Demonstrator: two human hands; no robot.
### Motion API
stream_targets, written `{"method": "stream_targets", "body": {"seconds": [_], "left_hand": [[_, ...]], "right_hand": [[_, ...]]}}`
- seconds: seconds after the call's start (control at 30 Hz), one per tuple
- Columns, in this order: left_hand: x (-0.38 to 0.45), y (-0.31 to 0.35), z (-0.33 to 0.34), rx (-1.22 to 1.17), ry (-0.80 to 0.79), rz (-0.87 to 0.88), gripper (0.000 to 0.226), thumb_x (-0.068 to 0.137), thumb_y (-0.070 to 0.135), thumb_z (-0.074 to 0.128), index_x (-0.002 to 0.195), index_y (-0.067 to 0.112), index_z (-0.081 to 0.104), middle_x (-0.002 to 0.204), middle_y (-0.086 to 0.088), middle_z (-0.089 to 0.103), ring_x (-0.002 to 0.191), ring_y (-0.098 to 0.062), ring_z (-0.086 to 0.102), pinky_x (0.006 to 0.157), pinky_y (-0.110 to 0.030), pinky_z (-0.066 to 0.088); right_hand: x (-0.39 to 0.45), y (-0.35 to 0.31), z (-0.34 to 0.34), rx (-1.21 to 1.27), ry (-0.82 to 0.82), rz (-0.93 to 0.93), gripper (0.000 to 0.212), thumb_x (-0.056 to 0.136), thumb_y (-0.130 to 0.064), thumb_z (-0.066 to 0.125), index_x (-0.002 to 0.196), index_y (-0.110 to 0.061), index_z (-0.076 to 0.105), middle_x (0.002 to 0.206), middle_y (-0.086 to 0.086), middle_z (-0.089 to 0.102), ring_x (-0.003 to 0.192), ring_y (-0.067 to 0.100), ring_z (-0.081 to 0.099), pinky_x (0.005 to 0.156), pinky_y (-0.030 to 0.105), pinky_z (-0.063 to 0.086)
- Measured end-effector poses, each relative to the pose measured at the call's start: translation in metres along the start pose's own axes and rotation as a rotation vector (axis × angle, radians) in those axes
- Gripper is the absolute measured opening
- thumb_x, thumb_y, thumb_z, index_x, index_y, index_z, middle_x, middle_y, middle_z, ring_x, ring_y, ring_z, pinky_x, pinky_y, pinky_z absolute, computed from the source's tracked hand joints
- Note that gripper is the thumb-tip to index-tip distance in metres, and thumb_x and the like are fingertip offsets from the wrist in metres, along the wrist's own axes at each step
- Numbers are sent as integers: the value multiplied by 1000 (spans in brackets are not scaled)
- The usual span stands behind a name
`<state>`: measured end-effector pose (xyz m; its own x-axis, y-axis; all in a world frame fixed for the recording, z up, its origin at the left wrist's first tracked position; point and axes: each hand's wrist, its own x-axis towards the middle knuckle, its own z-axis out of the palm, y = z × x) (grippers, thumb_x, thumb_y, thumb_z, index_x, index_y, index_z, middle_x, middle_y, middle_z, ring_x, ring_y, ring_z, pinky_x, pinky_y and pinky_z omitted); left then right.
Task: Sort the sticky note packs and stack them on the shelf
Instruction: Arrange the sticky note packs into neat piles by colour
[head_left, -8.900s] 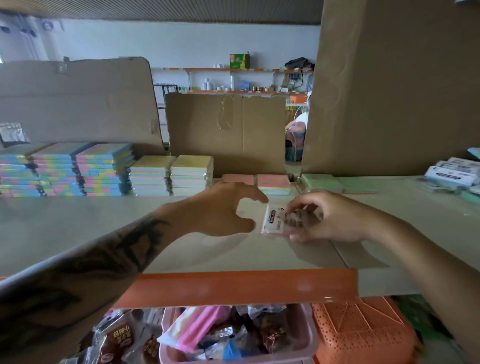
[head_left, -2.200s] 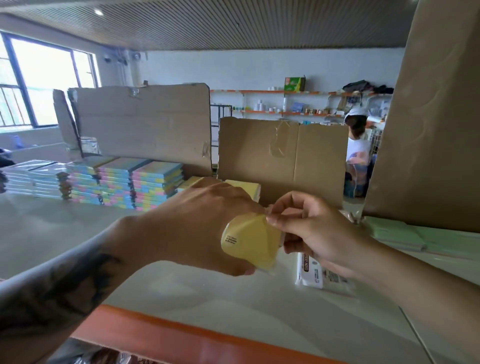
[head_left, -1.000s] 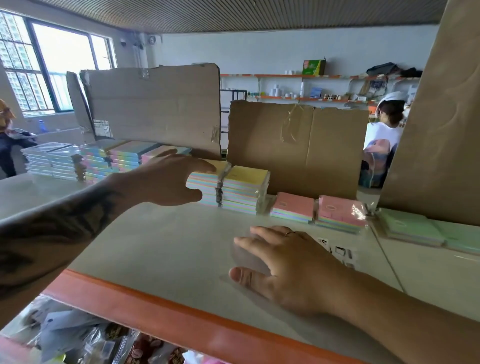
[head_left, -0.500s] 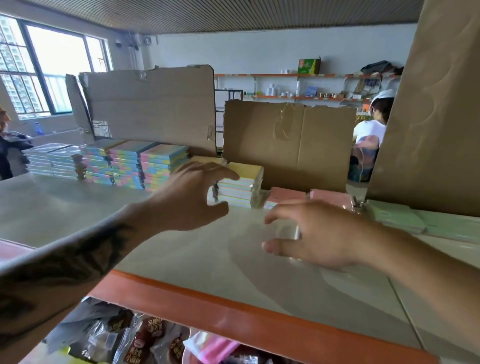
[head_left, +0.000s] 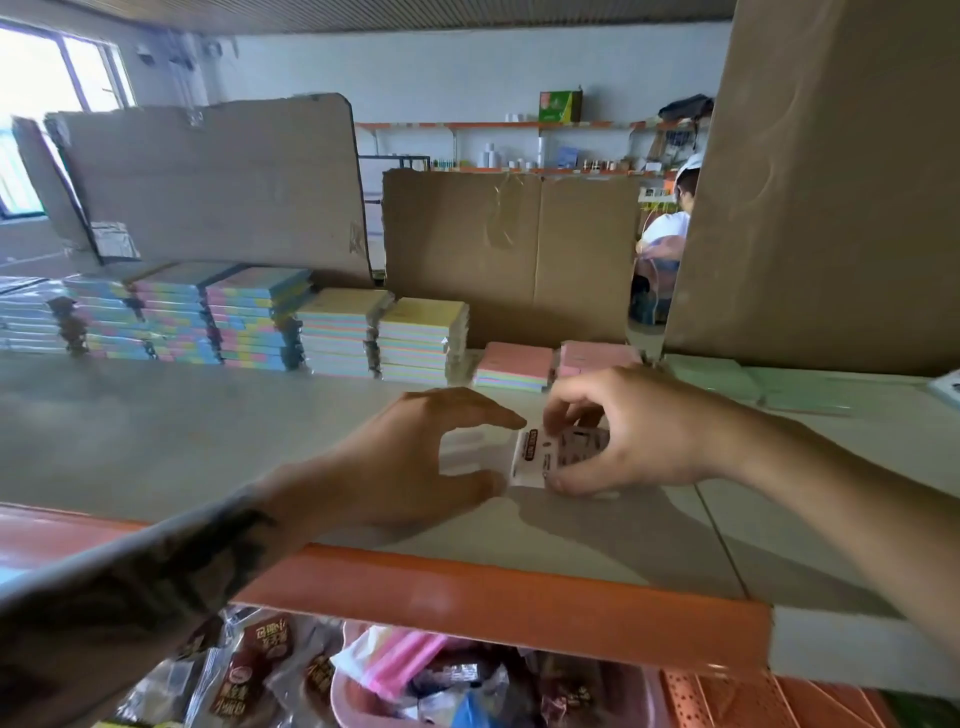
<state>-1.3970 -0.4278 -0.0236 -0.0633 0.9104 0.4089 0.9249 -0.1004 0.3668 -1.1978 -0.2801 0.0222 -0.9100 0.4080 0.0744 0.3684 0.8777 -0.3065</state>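
Note:
A white sticky note pack (head_left: 540, 454) with a printed label lies on the grey shelf (head_left: 156, 441) near its front edge. My right hand (head_left: 634, 436) pinches its right side between curled fingers and thumb. My left hand (head_left: 415, 457) reaches in from the left, thumb and fingers spread around the pack's left end; blur hides whether they touch it. Along the back stand stacks of multicoloured packs (head_left: 249, 317), yellow-topped packs (head_left: 384, 332), low pink-topped packs (head_left: 514, 364) and flat green packs (head_left: 717, 374).
Cardboard sheets (head_left: 509, 249) stand behind the stacks, and a large cardboard panel (head_left: 831, 182) rises at the right. The shelf has an orange front rim (head_left: 493, 587). Below it sit bins of wrapped goods (head_left: 363, 680). A person in a white cap (head_left: 670, 223) works in the background.
My left hand has come back from the yellow-topped stack towards the front. My right hand has closed on the white pack, and my left hand now meets it there.

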Motion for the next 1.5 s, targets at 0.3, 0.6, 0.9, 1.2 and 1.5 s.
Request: {"method": "stream_targets", "body": {"seconds": [0.3, 0.6, 0.9, 1.2, 1.5], "left_hand": [[0, 0, -5, -326, 68, 59, 24, 86, 37, 75, 100, 18, 77, 97, 10, 75, 91, -6, 70, 85, -20, 50], [1, -7, -11, -726, -46, -91, 46, 90, 35, 70, 82, -9, 58, 75, -5, 53, 72, -16, 45, 62, -32, 34], [0, 2, -19, -745, -223, -110, 57, 87, 40, 71, 88, -16, 57, 78, -11, 49, 74, -20, 40, 61, -41, 22], [-15, -4, -42, -745, -214, -184, 43, 94, 37, 58, 121, 6, 71, 121, -9, 73, 118, -26, 65, 106, -36, 46], [-39, -12, -37, 251, -407, -286, 90, 64, 102, 18, 147, 70, 3, 166, 28, 5, 154, -1, -1, 127, -40, 1]], "right_hand": [[1, -18, 0, 825, -102, -58, 21, 75, -36, 71, 79, -16, 67, 64, -3, 51, 56, 7, 48, 54, 18, 42], [-12, -15, 9, 301, 286, -342, 66, 75, -49, 87, 125, -32, 48, 144, -17, 49, 130, 4, 54, 92, 30, 50], [-13, -20, 15, -308, 359, -597, 64, 71, -53, 86, 122, -26, 60, 143, -9, 56, 132, 17, 49, 104, 29, 41], [2, -5, -8, -88, 336, -418, 72, 62, -82, 77, 118, -42, 55, 118, -21, 56, 109, 7, 56, 92, 36, 49], [102, 39, -11, 5, 304, -28, 67, 58, -77, 81, 111, -41, 60, 99, -19, 59, 93, 10, 58, 78, 26, 46]]}}
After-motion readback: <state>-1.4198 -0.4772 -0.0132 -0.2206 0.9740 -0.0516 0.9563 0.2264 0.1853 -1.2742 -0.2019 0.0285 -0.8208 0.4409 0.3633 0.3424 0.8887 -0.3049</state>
